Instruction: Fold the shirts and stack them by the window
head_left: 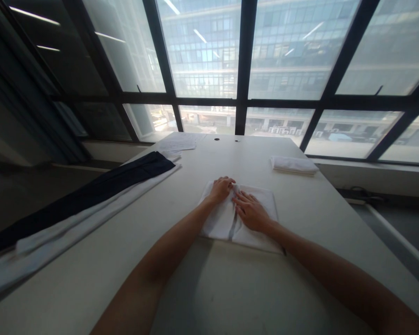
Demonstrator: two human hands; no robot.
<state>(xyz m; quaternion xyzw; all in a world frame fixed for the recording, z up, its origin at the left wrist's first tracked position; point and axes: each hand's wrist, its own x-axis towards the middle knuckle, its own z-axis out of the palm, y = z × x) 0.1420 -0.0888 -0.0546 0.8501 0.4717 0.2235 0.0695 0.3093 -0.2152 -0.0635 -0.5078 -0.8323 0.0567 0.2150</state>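
A folded white garment (218,222) lies flat on the white table in front of me, with a grey strip running down its middle between two folded panels. At its far edge, my left hand (222,188) has its fingers bent, and the fingertips and thumb appear to pinch the fabric near the centre. My right hand (252,211) rests palm down on the right panel with its fingers stretched out towards the middle strip. Both hands touch the cloth, and their tips are close together. The fabric under the right palm is hidden.
Dark navy trousers (125,179) lie over long white garments (101,216) along the table's left side. A small folded white cloth (293,164) sits near the right edge. White sheets or thin cloths (181,141) are at the far left corner of the table (230,156). Tall windows (209,51) stand beyond.
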